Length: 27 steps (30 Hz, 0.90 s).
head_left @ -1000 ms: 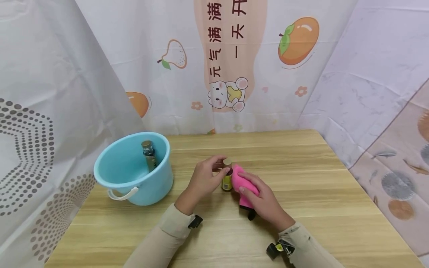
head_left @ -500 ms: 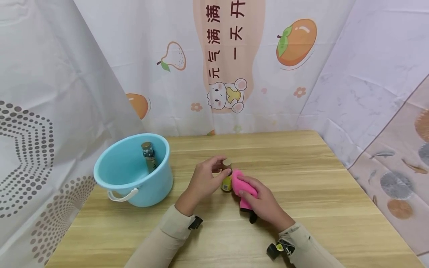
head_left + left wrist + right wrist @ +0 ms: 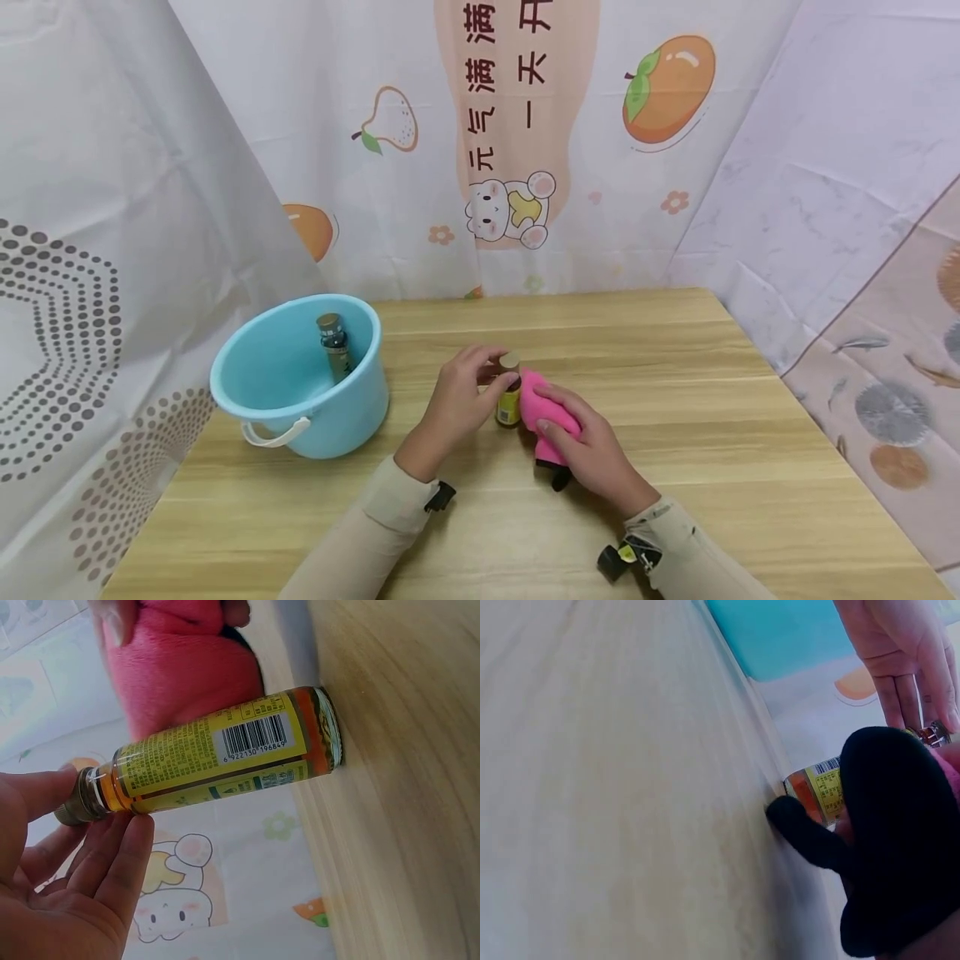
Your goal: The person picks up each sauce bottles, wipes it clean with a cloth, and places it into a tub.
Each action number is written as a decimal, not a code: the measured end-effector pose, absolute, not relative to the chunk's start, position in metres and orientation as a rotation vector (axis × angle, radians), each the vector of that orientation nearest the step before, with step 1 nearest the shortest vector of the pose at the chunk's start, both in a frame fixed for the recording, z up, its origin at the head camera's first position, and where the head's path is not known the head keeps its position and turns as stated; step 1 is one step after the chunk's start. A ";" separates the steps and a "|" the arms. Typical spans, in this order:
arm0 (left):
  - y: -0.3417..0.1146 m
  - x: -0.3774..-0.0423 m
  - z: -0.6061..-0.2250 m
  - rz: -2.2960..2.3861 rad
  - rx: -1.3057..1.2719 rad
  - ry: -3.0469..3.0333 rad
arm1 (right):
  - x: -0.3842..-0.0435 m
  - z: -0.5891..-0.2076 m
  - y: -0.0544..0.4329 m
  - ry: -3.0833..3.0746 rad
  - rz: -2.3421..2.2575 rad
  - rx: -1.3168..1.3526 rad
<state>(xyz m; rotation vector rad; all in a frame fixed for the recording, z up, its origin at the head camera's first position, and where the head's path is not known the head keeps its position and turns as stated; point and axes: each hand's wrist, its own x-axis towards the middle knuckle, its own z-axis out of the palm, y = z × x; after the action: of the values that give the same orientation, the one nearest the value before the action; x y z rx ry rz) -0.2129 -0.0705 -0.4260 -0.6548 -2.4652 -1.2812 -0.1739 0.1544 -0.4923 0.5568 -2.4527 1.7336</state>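
Note:
A small glass bottle (image 3: 217,754) with amber liquid, a yellow label and a gold-brown cap stands upright on the table. My left hand (image 3: 459,398) holds it at the cap and neck, with thumb and fingers on opposite sides, as the left wrist view shows. Against the bottle's right side lies a soft plush toy (image 3: 551,417), pink with black parts. My right hand (image 3: 592,446) grips this plush from the right, fingers over its top. In the right wrist view the plush's black part (image 3: 900,840) covers much of the bottle and of my right hand.
On the left of the wooden table (image 3: 720,467) stands a light blue bucket (image 3: 330,425) with a white handle. Inside it another dark bottle (image 3: 335,350) leans against the wall. Printed curtains (image 3: 585,167) hang behind the table and at both sides.
The plush slid slightly down along the bottle half a second ago and is now back up near the neck, moved by my right hand. My left hand keeps its hold on the bottle.

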 end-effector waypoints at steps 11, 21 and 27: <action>-0.072 -0.213 -0.427 -1.317 -0.721 -2.449 | -0.169 -0.487 0.151 -2.289 1.873 0.611; -0.073 -0.214 -0.426 -1.270 -0.732 -2.465 | -0.172 -0.489 0.152 -2.395 1.835 0.601; -0.073 -0.214 -0.428 -1.254 -0.758 -2.450 | -0.173 -0.492 0.152 -2.498 1.793 0.543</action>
<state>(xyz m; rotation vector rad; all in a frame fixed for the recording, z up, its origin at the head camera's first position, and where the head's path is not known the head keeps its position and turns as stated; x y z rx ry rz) -0.2141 -0.0735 -0.4280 -0.7576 -2.4503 -1.2542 -0.1730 0.1517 -0.4916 0.5427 -2.4977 1.7927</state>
